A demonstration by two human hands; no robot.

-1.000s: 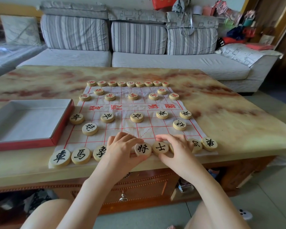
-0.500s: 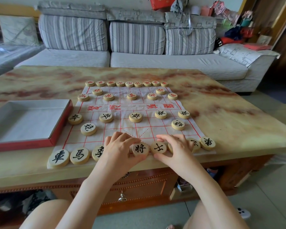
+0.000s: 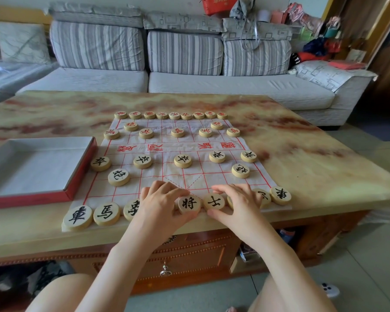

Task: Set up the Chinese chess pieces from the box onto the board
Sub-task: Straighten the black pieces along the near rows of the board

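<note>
A cloth chess board (image 3: 173,147) with red lines lies on the marble table. Red-lettered wooden pieces (image 3: 170,115) line the far rows. Black-lettered pieces fill the near half, with soldiers (image 3: 182,160) in a row and cannons (image 3: 118,176) behind them. My left hand (image 3: 161,202) pinches the black general piece (image 3: 189,203) in the near row. My right hand (image 3: 239,204) holds the advisor piece (image 3: 214,201) beside it and covers the piece to its right. The red box (image 3: 38,167) at the left is empty.
The near row of pieces sits right at the table's front edge (image 3: 144,235). A grey striped sofa (image 3: 185,64) stands behind the table. A drawer cabinet (image 3: 185,260) is under the tabletop, and my knees are below.
Both hands stay on the middle pieces of the near row with only slight finger shifts. The view has drifted a little.
</note>
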